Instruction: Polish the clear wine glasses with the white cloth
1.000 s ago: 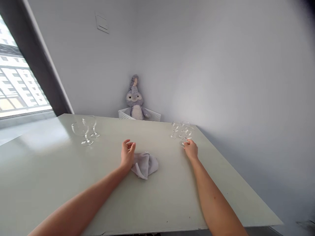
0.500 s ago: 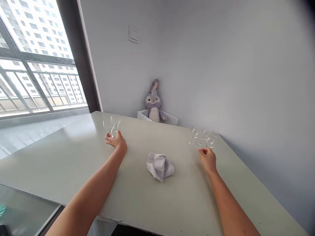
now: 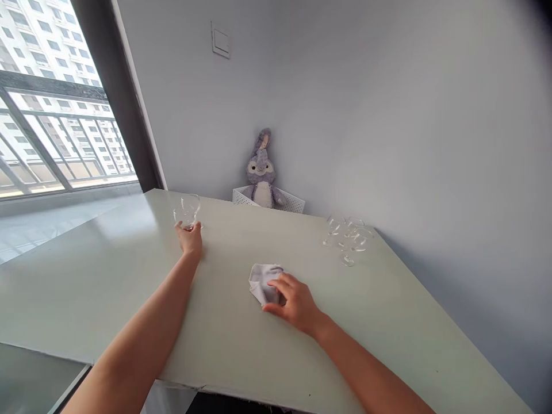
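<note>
At the left of the head view, my left hand point(image 3: 190, 237) is closed around the lower part of a clear stemmed glass point(image 3: 179, 216). A second stemmed glass point(image 3: 192, 203) stands just behind it. My right hand point(image 3: 295, 302) hovers at a crumpled light grey cloth point(image 3: 261, 282), thumb and fingers apart over its right side. Whether the fingertips touch the cloth is unclear. Three more stemmed glasses stand close together at the right, among them a front glass point(image 3: 359, 240) and a left one point(image 3: 334, 225).
The pale table point(image 3: 224, 339) runs to a wall on the right. Behind its far edge a plush toy point(image 3: 261, 172) sits in a white perforated basket point(image 3: 295, 203). A window point(image 3: 64, 132) is on the left.
My left hand has gone from beside the cloth to the left glasses and closed on one. My right hand has left the right-hand glasses and come over the cloth, opening its fingers.
</note>
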Motion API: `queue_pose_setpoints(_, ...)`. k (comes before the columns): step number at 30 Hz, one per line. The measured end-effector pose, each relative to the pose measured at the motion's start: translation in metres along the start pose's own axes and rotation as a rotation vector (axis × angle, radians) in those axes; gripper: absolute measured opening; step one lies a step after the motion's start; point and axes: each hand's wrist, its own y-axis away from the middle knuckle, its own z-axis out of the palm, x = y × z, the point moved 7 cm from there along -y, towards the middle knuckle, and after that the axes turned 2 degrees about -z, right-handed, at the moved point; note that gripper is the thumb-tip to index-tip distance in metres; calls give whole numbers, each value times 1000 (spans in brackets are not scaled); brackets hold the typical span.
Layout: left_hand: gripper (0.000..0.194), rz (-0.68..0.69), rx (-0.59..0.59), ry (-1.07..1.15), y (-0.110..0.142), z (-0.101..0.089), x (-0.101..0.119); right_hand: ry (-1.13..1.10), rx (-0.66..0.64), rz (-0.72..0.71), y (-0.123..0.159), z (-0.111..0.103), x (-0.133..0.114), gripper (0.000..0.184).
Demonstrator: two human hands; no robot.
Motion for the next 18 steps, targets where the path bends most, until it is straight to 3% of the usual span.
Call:
queue_pose_setpoints(2,55,-18,-19,-20,11,8,4,87,-24,-45,1,12,-6,35)
queue_pose_setpoints(4,52,-8,-73,-24,27,20,10,35,19,3,0,12,-1,26)
queue_pose_setpoints(10,63,274,-376,-188,104,59,43,-676,440,460,5,-42,63,35)
queue_pose_setpoints(14,68,461,-519,-324,146,70,54,-897,537,515,10,-69,73,40)
queue_pose_setpoints(18,66,618,-546,-384,163,72,56,-973,627,551,15,-73,69,40)
